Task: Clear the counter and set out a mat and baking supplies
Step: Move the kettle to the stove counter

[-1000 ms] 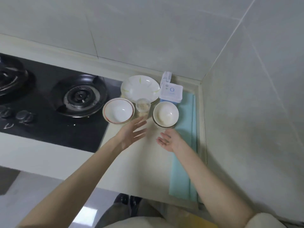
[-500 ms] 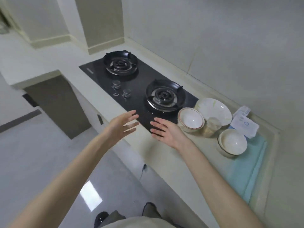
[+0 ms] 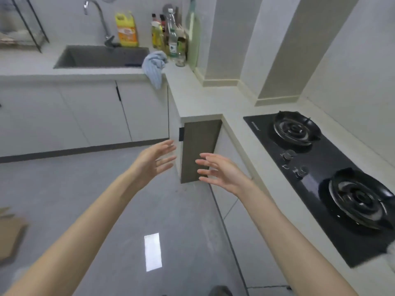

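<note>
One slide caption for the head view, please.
Open, empty left hand and right hand raised between sink and gas stove.

Home kitchen: L-shaped worktop [image 3: 213,103] with sink [image 3: 102,56], tap [image 3: 100,20], two-burner gas hob [image 3: 324,178], bottles [image 3: 168,37] in the corner, white cupboards [image 3: 85,112] below.

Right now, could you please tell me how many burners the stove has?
2. The far burner sits at the far end of the stove; the near burner sits nearer, touching the picture's right edge. None seems hidden.
</note>
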Demonstrator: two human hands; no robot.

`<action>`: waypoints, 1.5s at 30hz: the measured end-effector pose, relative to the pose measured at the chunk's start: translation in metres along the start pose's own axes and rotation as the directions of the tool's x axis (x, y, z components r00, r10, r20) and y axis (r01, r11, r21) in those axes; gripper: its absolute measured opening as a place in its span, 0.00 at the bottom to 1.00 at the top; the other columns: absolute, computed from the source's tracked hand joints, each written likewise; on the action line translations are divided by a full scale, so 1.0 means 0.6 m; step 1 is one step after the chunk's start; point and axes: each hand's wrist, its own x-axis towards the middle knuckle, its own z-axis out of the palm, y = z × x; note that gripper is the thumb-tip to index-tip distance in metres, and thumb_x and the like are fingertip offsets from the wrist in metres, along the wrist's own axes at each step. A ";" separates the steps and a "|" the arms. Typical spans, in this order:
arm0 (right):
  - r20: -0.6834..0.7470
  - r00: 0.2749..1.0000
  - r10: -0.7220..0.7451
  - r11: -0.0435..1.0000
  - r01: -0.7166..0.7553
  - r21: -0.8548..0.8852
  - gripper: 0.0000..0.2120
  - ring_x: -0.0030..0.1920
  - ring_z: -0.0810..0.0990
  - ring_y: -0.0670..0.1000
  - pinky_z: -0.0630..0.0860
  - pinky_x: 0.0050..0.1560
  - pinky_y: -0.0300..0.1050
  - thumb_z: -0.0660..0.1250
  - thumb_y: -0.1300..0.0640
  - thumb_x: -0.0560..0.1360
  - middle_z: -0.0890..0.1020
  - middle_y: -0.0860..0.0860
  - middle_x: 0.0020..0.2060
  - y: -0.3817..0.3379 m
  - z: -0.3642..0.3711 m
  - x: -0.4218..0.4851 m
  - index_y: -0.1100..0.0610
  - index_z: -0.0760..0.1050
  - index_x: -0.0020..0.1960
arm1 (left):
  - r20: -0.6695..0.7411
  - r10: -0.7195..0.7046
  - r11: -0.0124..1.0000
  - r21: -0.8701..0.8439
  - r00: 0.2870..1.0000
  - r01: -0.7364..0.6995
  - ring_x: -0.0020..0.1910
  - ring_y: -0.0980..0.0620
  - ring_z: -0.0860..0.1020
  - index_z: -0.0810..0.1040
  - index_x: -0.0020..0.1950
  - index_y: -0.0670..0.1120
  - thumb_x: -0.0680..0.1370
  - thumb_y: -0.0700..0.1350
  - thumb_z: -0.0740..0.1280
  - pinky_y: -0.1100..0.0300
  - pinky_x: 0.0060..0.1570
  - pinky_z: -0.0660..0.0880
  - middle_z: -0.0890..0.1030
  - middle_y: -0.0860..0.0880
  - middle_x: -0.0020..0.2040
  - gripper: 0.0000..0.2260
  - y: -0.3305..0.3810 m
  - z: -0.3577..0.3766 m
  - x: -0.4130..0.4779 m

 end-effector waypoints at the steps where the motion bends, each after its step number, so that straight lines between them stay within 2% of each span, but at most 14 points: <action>1: 0.025 1.000 -0.001 1.000 0.002 -0.028 0.11 0.49 0.80 0.55 0.77 0.58 0.55 0.62 0.58 0.79 0.81 0.54 0.54 -0.007 0.035 0.023 0.57 0.75 0.61 | -0.033 0.009 1.000 -0.016 0.999 -0.009 0.58 0.48 0.79 0.76 0.64 0.48 0.80 0.44 0.62 0.53 0.61 0.74 0.79 0.50 0.61 0.13 0.016 -0.035 0.000; 5: 0.178 0.984 0.023 0.991 0.001 -0.133 0.11 0.47 0.81 0.54 0.80 0.53 0.51 0.63 0.57 0.79 0.82 0.53 0.54 -0.039 0.205 0.132 0.56 0.76 0.60 | -0.188 0.057 0.994 -0.077 0.980 -0.073 0.58 0.48 0.79 0.75 0.64 0.48 0.80 0.44 0.62 0.53 0.60 0.74 0.79 0.51 0.60 0.13 0.085 -0.199 -0.002; 9: 0.301 0.953 0.041 0.982 0.017 -0.189 0.11 0.47 0.81 0.54 0.80 0.53 0.51 0.63 0.58 0.79 0.82 0.54 0.55 -0.066 0.353 0.235 0.57 0.76 0.61 | -0.340 0.083 0.984 -0.121 0.937 -0.132 0.57 0.49 0.80 0.77 0.62 0.48 0.79 0.44 0.63 0.55 0.56 0.76 0.80 0.51 0.59 0.12 0.140 -0.337 0.011; 14: 0.421 0.904 0.080 0.975 0.016 -0.220 0.07 0.45 0.82 0.53 0.80 0.50 0.50 0.62 0.59 0.79 0.83 0.52 0.50 -0.092 0.531 0.382 0.55 0.77 0.55 | -0.477 0.111 0.973 -0.127 0.872 -0.193 0.56 0.49 0.80 0.78 0.61 0.49 0.79 0.44 0.63 0.55 0.56 0.76 0.81 0.51 0.58 0.11 0.214 -0.498 0.054; 22: 0.557 0.822 0.118 0.964 0.041 -0.264 0.08 0.44 0.81 0.53 0.79 0.54 0.51 0.61 0.61 0.79 0.82 0.53 0.52 -0.180 0.810 0.606 0.56 0.75 0.57 | -0.644 0.149 0.948 -0.123 0.750 -0.294 0.57 0.49 0.79 0.76 0.63 0.48 0.80 0.43 0.62 0.55 0.58 0.75 0.80 0.51 0.59 0.13 0.386 -0.735 0.147; 27: 0.622 0.771 0.136 0.952 0.074 -0.299 0.09 0.46 0.81 0.53 0.80 0.52 0.49 0.61 0.60 0.79 0.82 0.53 0.52 -0.227 0.967 0.716 0.56 0.76 0.57 | -0.705 0.183 0.929 -0.103 0.686 -0.354 0.56 0.50 0.79 0.77 0.60 0.50 0.80 0.43 0.61 0.54 0.59 0.74 0.80 0.51 0.59 0.11 0.474 -0.882 0.189; 31: 0.636 0.760 0.136 0.938 0.108 -0.329 0.11 0.48 0.81 0.54 0.81 0.51 0.49 0.62 0.59 0.79 0.82 0.53 0.55 -0.247 1.061 0.789 0.56 0.76 0.60 | -0.734 0.181 0.915 -0.117 0.654 -0.385 0.55 0.51 0.79 0.77 0.60 0.50 0.80 0.43 0.61 0.56 0.53 0.76 0.80 0.52 0.58 0.11 0.518 -0.984 0.223; 39: 0.634 0.768 0.092 0.927 0.167 -0.336 0.10 0.47 0.82 0.53 0.80 0.52 0.50 0.64 0.60 0.78 0.83 0.53 0.53 -0.272 1.296 0.987 0.56 0.77 0.58 | -0.732 0.197 0.910 -0.112 0.653 -0.399 0.54 0.51 0.79 0.77 0.58 0.51 0.79 0.43 0.61 0.58 0.52 0.76 0.80 0.52 0.57 0.10 0.615 -1.245 0.345; 45: 0.605 0.796 0.029 0.917 0.220 -0.334 0.11 0.47 0.81 0.53 0.79 0.55 0.51 0.66 0.60 0.76 0.83 0.52 0.54 -0.317 1.480 1.134 0.56 0.77 0.59 | -0.713 0.212 0.928 -0.068 0.668 -0.367 0.55 0.52 0.79 0.77 0.57 0.52 0.79 0.43 0.61 0.58 0.54 0.75 0.80 0.53 0.57 0.10 0.729 -1.445 0.439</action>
